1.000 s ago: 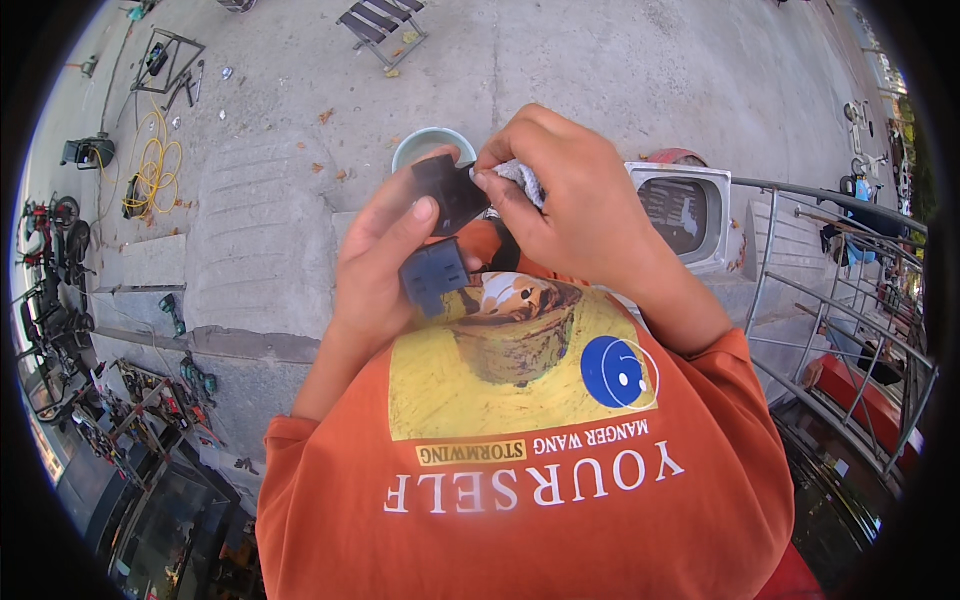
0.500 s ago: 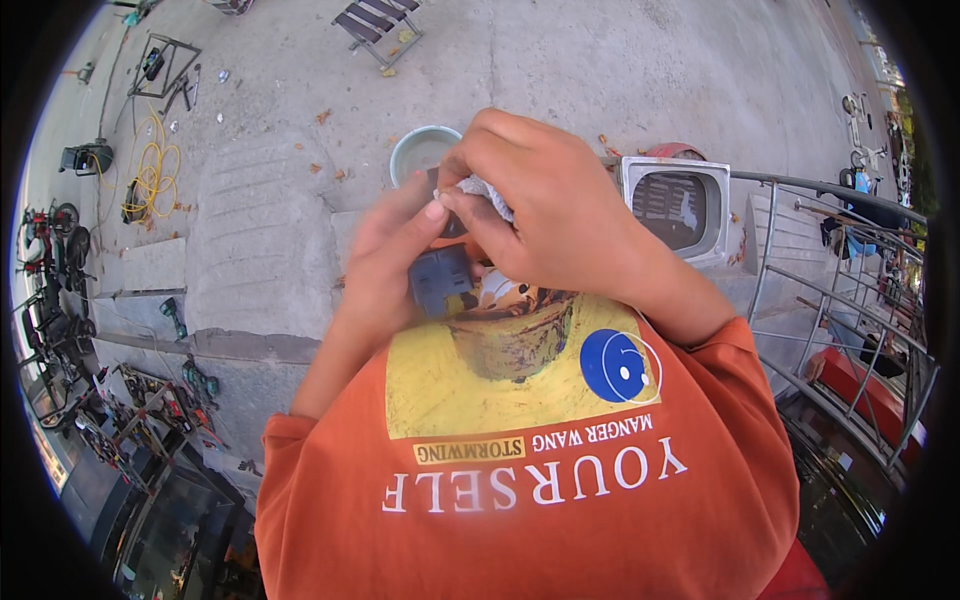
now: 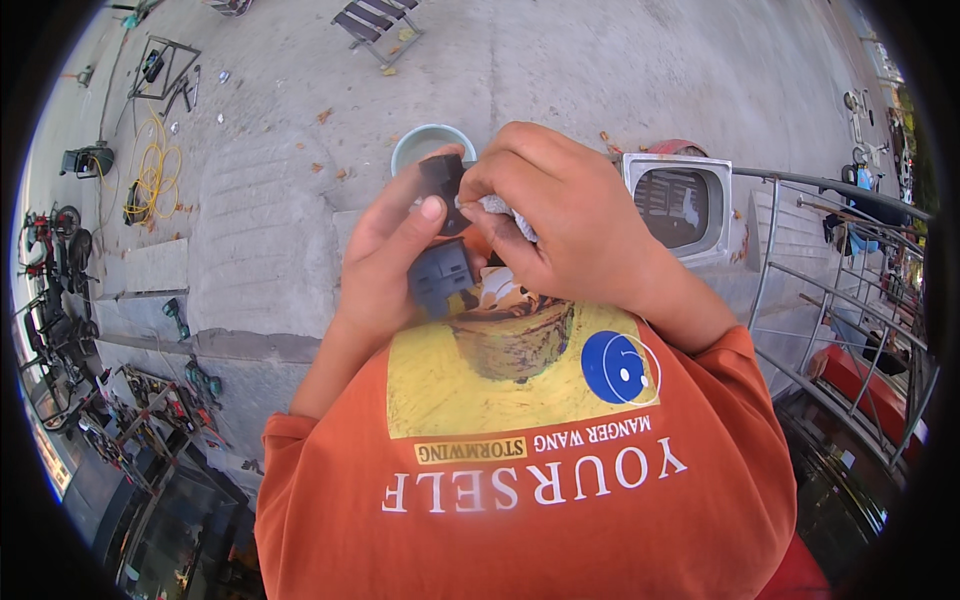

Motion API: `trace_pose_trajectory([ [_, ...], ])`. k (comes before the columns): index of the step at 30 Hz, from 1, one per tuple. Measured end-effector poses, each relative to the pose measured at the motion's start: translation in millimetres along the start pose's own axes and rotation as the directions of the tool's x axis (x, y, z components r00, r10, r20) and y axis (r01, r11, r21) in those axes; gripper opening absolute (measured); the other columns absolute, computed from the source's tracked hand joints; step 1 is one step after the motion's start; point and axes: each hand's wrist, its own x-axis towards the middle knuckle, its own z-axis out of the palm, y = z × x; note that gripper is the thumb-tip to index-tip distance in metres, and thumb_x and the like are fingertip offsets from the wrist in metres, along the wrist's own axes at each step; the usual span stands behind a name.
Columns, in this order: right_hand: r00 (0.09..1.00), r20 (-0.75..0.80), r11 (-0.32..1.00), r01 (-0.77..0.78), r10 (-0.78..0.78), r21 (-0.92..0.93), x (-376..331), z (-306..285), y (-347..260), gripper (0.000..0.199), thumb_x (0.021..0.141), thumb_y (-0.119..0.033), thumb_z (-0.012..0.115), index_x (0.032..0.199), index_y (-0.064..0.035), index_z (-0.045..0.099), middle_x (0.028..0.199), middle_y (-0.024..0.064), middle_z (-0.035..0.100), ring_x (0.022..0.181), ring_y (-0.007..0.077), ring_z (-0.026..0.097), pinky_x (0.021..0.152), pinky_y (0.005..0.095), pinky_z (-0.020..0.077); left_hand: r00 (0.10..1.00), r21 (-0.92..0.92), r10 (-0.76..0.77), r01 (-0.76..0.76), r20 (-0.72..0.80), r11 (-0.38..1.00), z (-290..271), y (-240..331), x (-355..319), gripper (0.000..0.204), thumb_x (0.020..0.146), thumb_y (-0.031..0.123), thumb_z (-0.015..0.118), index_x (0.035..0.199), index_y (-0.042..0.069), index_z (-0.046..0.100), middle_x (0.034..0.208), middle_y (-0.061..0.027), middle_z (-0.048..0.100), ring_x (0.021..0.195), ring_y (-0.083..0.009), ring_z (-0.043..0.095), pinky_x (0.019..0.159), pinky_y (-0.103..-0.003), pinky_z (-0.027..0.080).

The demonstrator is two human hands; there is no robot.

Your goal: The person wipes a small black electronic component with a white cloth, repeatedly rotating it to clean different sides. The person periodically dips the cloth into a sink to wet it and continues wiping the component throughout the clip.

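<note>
My left hand [image 3: 385, 235] is wrapped round a dark handheld tool [image 3: 441, 190], its thumb lying across the front. The tool has a black upper part and a blocky grey-blue base that looks like a battery pack; its exact kind I cannot make out. Close on its right, my right hand [image 3: 560, 205] pinches a crumpled light grey cloth [image 3: 510, 212]. The right fingertips are at the edge of the black part, and whether they touch it is unclear. Both hands are in front of my orange shirt. Part of the tool's middle is hidden by the fingers.
Beyond my hands a pale round basin [image 3: 432, 133] stands on concrete. A metal sink-like frame [image 3: 676, 205] and metal railing [image 3: 765, 250] are at right. Left lie a yellow cable [image 3: 155, 165], two teal power tools [image 3: 174, 318] and a tool-laden rack [image 3: 150, 405]. A slatted stool [image 3: 375, 22] stands far off.
My right hand has shifted slightly right and nearer to me with the cloth, uncovering the tool's black upper part. My left hand, blurred before, is now sharper and still grips the tool.
</note>
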Motion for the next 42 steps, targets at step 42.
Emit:
trace_pose_trajectory([
  [42,0.991,-0.043,0.989,-0.128,0.126,-0.072,-12.9,-17.8,9.5,0.016,0.079,0.001,0.071,0.092,-0.0026,0.064,0.087,0.0105,0.061,0.076,0.0295,0.062,0.066,0.0371,0.048,0.994,0.079,0.024,-0.032,0.104,0.996,5.2,0.5,6.7,0.057,0.1,0.02,0.059,0.148,-0.003,0.04,0.124,-0.0187,0.062,0.079,-0.0228,0.07,0.069,-0.033,0.059],
])
